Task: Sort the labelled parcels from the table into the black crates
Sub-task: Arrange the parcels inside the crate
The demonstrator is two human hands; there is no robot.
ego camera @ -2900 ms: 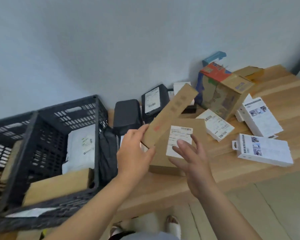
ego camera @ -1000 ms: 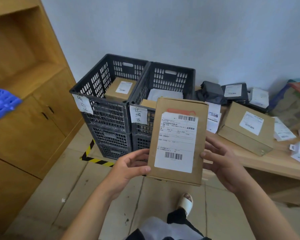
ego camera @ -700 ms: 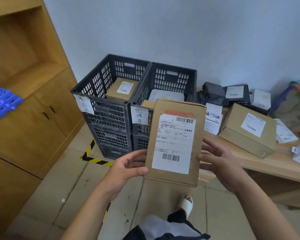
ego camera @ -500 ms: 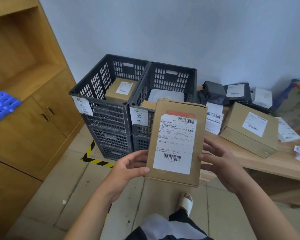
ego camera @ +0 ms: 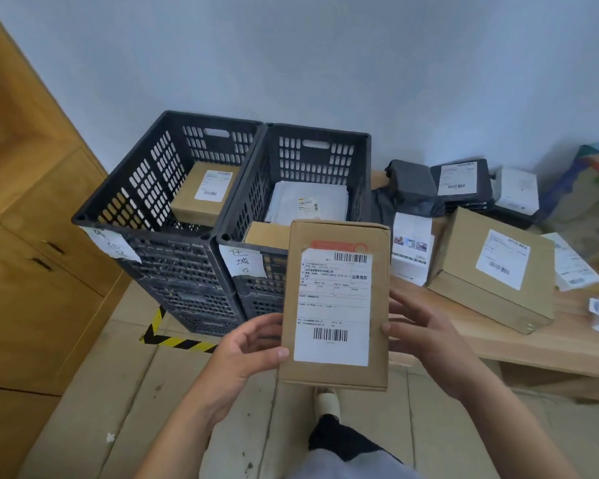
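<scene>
Wooden cabinet [ego camera: 32, 271]: fills the far left, doors closed, two dark handles showing.
Left black slatted plastic crate [ego camera: 146, 188]: holds a brown cardboard parcel [ego camera: 204, 195] with a white label; a handwritten paper tag hangs on its front rim.
Right black slatted plastic crate [ego camera: 325, 150]: touches the left one, side by side; inside lie a white mailer bag [ego camera: 305, 202] and a brown box corner.
Left hand [ego camera: 246, 354]: thumb over the front face and fingers curled behind the lower left edge of the flat brown cardboard parcel with a white barcode label [ego camera: 336, 302].
Held parcel: upright in the air, in front of the right crate, label facing the camera.
Right hand [ego camera: 426, 337]: fingers spread and only slightly bent, fingertips touching the parcel's right edge.
Light wooden table [ego camera: 498, 344]: on the right, carrying a larger brown labelled box [ego camera: 495, 267], dark grey mailer bags [ego camera: 412, 191] and small white boxes.
</scene>
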